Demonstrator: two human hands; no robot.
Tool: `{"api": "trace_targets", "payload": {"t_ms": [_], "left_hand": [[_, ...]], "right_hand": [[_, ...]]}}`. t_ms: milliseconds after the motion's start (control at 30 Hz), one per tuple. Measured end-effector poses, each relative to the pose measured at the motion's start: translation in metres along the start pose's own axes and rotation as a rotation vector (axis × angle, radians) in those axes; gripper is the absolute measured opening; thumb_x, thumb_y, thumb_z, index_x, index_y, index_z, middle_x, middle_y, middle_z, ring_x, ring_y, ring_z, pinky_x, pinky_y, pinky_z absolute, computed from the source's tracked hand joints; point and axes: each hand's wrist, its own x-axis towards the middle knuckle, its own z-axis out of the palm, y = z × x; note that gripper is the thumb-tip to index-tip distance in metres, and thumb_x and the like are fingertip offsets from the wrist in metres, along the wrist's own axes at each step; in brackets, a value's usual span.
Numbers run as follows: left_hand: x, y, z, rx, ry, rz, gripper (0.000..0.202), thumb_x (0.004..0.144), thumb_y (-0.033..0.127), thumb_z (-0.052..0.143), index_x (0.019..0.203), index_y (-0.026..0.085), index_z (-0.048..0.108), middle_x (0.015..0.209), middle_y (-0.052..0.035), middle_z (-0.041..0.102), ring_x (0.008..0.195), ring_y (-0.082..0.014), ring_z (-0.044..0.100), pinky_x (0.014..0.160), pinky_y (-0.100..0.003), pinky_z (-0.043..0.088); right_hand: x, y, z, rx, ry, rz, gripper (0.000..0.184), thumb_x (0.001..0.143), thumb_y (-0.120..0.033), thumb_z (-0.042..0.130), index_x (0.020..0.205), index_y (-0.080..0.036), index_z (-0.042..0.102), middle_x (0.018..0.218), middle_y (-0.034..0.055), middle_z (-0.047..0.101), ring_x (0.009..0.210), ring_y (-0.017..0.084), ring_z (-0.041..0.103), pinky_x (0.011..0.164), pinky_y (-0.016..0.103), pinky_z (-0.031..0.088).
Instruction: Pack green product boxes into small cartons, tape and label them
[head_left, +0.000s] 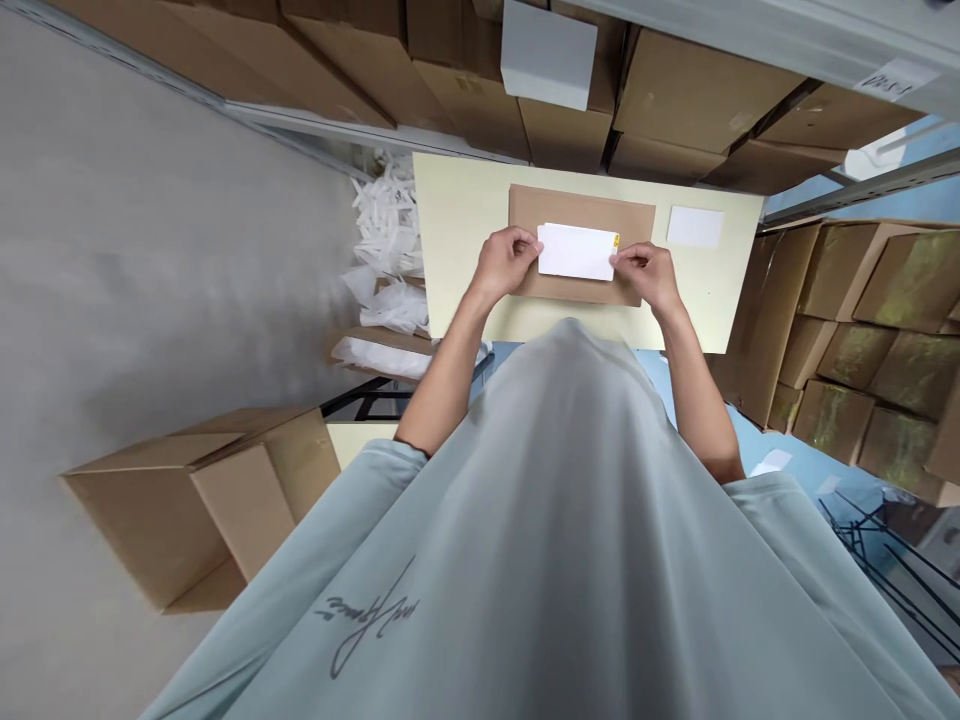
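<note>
A flat white rectangular slip, apparently paper (576, 252), with a small yellow mark near its upper right corner, is found over the middle of a flat brown rectangular cardboard piece (585, 208). A step along its top edge suggests more than one layer. Whether the cardboard is touched by the slip cannot be told from this angle.

As to progress, the slip is judged to be roughly centred and nearly squared with the cardboard, a slight tilt being shared by both. Release is not yet made, as both ends are held. No fastening of the slip can be confirmed.

The grip of the left hand (510, 262) is narrow, the slip's left edge being pinched between thumb and fingers. The grip of the right hand (651, 272) is likewise narrow, the right edge being pinched just below the yellow mark.

The cardboard is carried by a pale yellow rectangular surface (465, 200). A separate blank white rectangular card (695, 226) is noted on it, just beside the cardboard on the right; it is touched by neither hand. Beyond the far edge, brown cardboard cartons (705, 90) are ranged in a row. On the left, a heap of crumpled white strips (386, 215) is observed beside the surface.
</note>
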Motion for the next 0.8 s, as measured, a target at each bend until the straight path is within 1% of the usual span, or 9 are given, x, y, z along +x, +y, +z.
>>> {"api": "trace_targets", "payload": {"t_ms": [167, 367, 433, 533, 700, 800], "left_hand": [[0.013, -0.015, 0.007, 0.022, 0.021, -0.032, 0.018, 0.090, 0.031, 0.087, 0.085, 0.024, 0.071, 0.083, -0.0032, 0.071, 0.082, -0.0219, 0.064, 0.089, -0.037, 0.058], [0.015, -0.021, 0.011, -0.003, 0.005, 0.020, 0.018, 0.085, 0.033, 0.088, 0.082, 0.025, 0.072, 0.080, -0.0019, 0.070, 0.078, -0.0211, 0.060, 0.089, -0.038, 0.057], [0.015, -0.022, 0.012, -0.005, 0.007, 0.011, 0.019, 0.085, 0.034, 0.088, 0.083, 0.025, 0.072, 0.080, -0.0020, 0.069, 0.078, -0.0208, 0.061, 0.088, -0.038, 0.057], [0.015, -0.020, 0.012, 0.048, -0.006, -0.034, 0.019, 0.087, 0.034, 0.087, 0.083, 0.024, 0.071, 0.082, -0.0029, 0.070, 0.078, -0.0200, 0.062, 0.086, -0.037, 0.057], [0.013, -0.014, 0.012, 0.138, -0.021, -0.040, 0.020, 0.095, 0.036, 0.080, 0.087, 0.023, 0.068, 0.089, -0.0038, 0.073, 0.083, -0.0195, 0.065, 0.086, -0.035, 0.057], [0.012, -0.012, 0.012, 0.167, -0.034, -0.037, 0.018, 0.097, 0.034, 0.078, 0.089, 0.023, 0.067, 0.089, -0.0038, 0.073, 0.085, -0.0195, 0.066, 0.085, -0.034, 0.057]], "right_hand": [[0.009, 0.006, 0.005, 0.028, 0.012, 0.075, 0.017, 0.091, -0.032, 0.085, 0.080, -0.019, 0.079, 0.090, 0.0037, 0.074, 0.076, 0.016, 0.061, 0.075, 0.033, 0.054], [0.012, 0.020, 0.006, -0.020, 0.013, 0.040, 0.017, 0.093, -0.032, 0.084, 0.082, -0.020, 0.080, 0.092, 0.0031, 0.072, 0.076, 0.015, 0.060, 0.076, 0.032, 0.055], [0.012, 0.025, 0.007, -0.008, 0.015, 0.043, 0.013, 0.093, -0.029, 0.083, 0.084, -0.020, 0.081, 0.095, 0.0034, 0.073, 0.077, 0.014, 0.060, 0.078, 0.032, 0.056], [0.013, 0.032, 0.009, 0.022, 0.031, 0.064, 0.009, 0.091, -0.026, 0.084, 0.086, -0.019, 0.082, 0.098, 0.0036, 0.072, 0.077, 0.013, 0.060, 0.083, 0.034, 0.057], [0.014, 0.042, 0.014, 0.045, 0.057, 0.038, 0.014, 0.091, -0.033, 0.086, 0.084, -0.022, 0.082, 0.095, 0.0016, 0.070, 0.078, 0.015, 0.062, 0.086, 0.036, 0.059], [0.014, 0.045, 0.016, 0.054, 0.066, 0.029, 0.013, 0.091, -0.033, 0.086, 0.085, -0.023, 0.082, 0.096, 0.0015, 0.070, 0.077, 0.015, 0.062, 0.086, 0.037, 0.059]]}}
